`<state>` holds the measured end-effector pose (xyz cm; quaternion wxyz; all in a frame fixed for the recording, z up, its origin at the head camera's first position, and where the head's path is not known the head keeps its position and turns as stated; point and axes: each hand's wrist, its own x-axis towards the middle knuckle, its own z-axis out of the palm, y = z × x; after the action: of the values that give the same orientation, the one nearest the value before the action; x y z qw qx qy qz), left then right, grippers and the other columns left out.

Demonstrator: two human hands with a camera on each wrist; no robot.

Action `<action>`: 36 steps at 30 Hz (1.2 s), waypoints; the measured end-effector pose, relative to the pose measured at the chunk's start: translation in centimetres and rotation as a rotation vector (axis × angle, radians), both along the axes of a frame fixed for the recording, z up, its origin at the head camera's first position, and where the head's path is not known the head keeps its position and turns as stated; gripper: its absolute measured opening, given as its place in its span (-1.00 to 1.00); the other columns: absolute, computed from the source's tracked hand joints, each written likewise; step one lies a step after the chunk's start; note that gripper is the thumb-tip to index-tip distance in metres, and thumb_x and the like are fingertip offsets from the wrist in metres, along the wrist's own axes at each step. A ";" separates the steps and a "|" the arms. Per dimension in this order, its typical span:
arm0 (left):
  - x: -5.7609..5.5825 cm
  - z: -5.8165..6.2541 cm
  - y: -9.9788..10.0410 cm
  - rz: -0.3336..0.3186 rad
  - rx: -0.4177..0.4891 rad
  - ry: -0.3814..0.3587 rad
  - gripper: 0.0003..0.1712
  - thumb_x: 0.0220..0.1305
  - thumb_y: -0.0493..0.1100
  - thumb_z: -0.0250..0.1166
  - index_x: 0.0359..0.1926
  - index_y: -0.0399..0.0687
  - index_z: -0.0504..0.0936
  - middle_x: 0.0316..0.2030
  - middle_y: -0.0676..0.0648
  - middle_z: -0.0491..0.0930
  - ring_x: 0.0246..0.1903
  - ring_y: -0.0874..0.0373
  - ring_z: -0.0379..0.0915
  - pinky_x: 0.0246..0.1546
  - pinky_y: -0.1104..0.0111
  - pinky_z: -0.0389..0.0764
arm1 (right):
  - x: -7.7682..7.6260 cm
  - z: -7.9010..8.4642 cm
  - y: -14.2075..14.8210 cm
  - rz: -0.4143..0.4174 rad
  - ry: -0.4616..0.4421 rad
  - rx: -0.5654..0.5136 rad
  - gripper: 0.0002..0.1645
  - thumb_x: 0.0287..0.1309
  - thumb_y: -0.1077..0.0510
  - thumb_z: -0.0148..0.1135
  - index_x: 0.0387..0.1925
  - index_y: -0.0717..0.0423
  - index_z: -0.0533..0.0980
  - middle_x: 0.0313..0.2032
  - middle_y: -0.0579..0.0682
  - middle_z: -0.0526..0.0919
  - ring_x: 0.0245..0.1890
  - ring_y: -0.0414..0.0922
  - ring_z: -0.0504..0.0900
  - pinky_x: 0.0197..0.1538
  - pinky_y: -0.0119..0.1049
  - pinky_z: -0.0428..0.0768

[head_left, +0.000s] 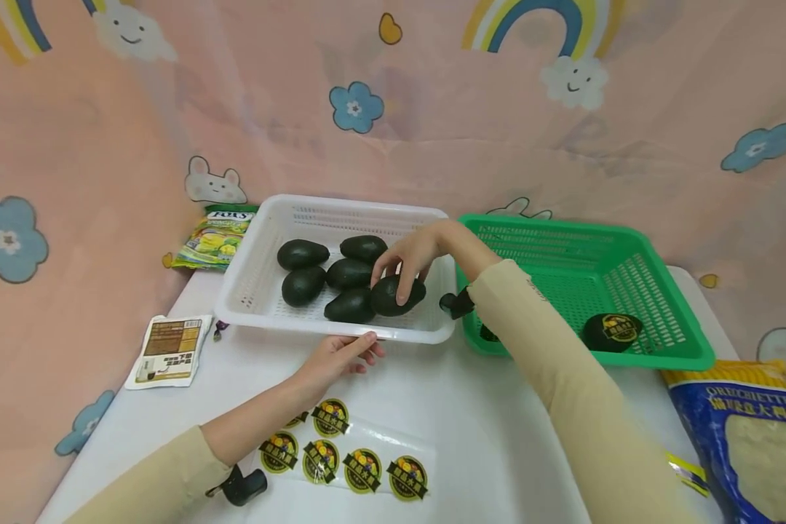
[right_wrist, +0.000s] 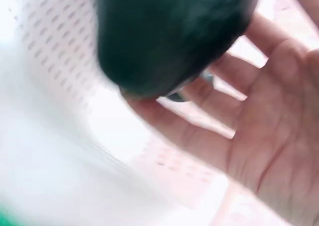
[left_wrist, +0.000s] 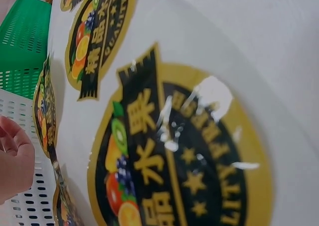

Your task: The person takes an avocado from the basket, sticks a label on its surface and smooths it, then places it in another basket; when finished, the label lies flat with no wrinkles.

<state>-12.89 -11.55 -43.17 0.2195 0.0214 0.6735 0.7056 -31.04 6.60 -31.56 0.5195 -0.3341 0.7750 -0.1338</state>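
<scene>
My right hand point(head_left: 414, 256) reaches into the white basket point(head_left: 255, 314) and grips a dark green avocado point(head_left: 393, 297) at its right side. The right wrist view shows this avocado point(right_wrist: 169, 36) up close, with the fingers around it. Several other avocados point(head_left: 303, 285) lie to its left in the same basket. At the basket's front rim is my left hand point(head_left: 330, 364), its fingers loosely bent and holding nothing; whether it touches the rim I cannot tell. Below that hand, a clear sheet of round black-and-gold fruit stickers point(head_left: 363, 470) lies on the table.
To the right stands a green basket point(head_left: 668, 356) holding an avocado with a sticker point(head_left: 612, 332); another dark item is partly hidden by my arm. A blue pasta bag point(head_left: 707, 422) lies at the right edge. At left are a candy bag point(head_left: 216, 236) and a white packet point(head_left: 170, 351).
</scene>
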 end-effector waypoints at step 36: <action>0.2 0.1 0.0 -0.018 -0.030 0.014 -0.47 0.43 0.07 0.15 0.02 -0.38 0.59 -0.16 -0.12 0.65 -0.18 0.13 0.52 -0.08 0.28 0.58 | 20.7 -9.7 13.1 -0.322 0.547 -0.393 -0.12 -0.07 -0.41 0.39 0.23 -0.09 0.45 0.11 -0.20 0.51 0.07 -0.22 0.47 0.06 -0.13 0.52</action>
<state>-12.71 -11.52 -43.09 0.2212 0.0293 0.6854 0.6931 -10.36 19.75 -41.27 0.1914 -0.3246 0.8874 -0.2655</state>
